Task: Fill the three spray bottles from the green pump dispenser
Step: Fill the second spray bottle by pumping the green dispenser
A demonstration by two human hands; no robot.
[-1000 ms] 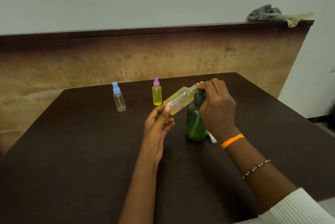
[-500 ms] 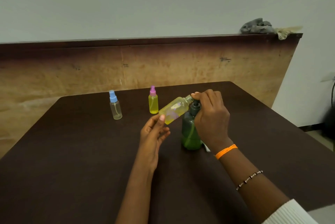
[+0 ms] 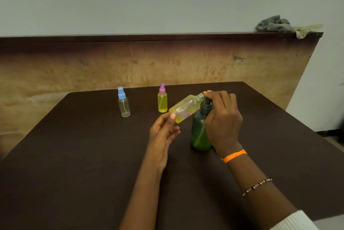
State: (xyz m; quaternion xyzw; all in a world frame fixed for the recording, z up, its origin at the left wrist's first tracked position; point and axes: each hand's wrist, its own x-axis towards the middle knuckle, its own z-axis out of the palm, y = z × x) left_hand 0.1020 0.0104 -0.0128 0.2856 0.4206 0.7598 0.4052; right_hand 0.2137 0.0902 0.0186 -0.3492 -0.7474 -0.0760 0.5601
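Three spray bottles and one green pump dispenser (image 3: 200, 133) are seen on or above a dark brown table (image 3: 74, 155). A clear bottle with a blue spray cap (image 3: 123, 104) stands upright toward the far left of the table and appears nearly colourless inside; whether any liquid is held in it cannot be told. Well to its right, a bottle with a pink spray cap (image 3: 162, 99) stands upright and is filled with yellow liquid almost to the neck. The third bottle, uncapped (image 3: 185, 107), is held tilted in the air, its open threaded neck raised to the right and brought up against the dispenser's dark pump head, its base lowered to the left. Yellow liquid is seen pooled along its lower side.

The base of the uncapped bottle is pinched by the left hand (image 3: 163, 133), thumb tip laid on the near side, with the remaining fingers loosely curled beneath. The right hand (image 3: 223, 119) is curled over the pump head, its grip closed round the top of the dispenser, with fingertips reaching the bottle's neck. The dispenser stands upright on the table near the middle; green liquid is visible in its lower part only, and a dip tube is seen through the wall.

An orange band (image 3: 234, 155) and a beaded bracelet (image 3: 257, 186) are worn on the right wrist. A grey cloth (image 3: 272, 24) lies on the ledge behind.
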